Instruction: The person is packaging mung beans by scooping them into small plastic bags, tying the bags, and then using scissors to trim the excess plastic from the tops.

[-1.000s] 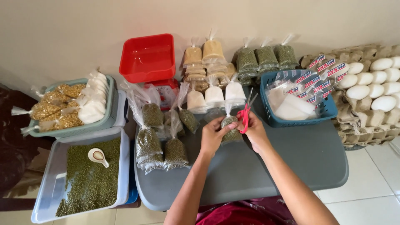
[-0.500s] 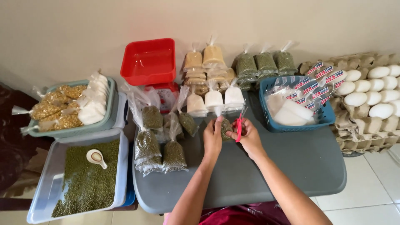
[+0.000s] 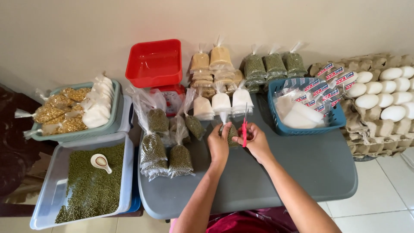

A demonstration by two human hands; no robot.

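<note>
My left hand (image 3: 218, 144) grips a small clear bag of green beans (image 3: 231, 134) over the grey table (image 3: 302, 172). My right hand (image 3: 255, 139) holds red-handled scissors (image 3: 244, 126), blades pointing up beside the bag's twisted top. Both hands meet near the table's middle. Left of them lie several filled bags of green beans (image 3: 166, 149) with long loose tops. Behind my hands stand white powder bags (image 3: 221, 103).
A clear tub of loose green beans (image 3: 92, 185) with a white scoop (image 3: 100, 162) sits at the left. A green basket (image 3: 73, 113), a red tub (image 3: 155, 64), a blue basket (image 3: 302, 105) and egg trays (image 3: 381, 101) ring the table. Tan and green bags line the wall.
Both hands have drawn slightly nearer to me with the bag and scissors; the scissors now stand more upright. The rest has not moved.
</note>
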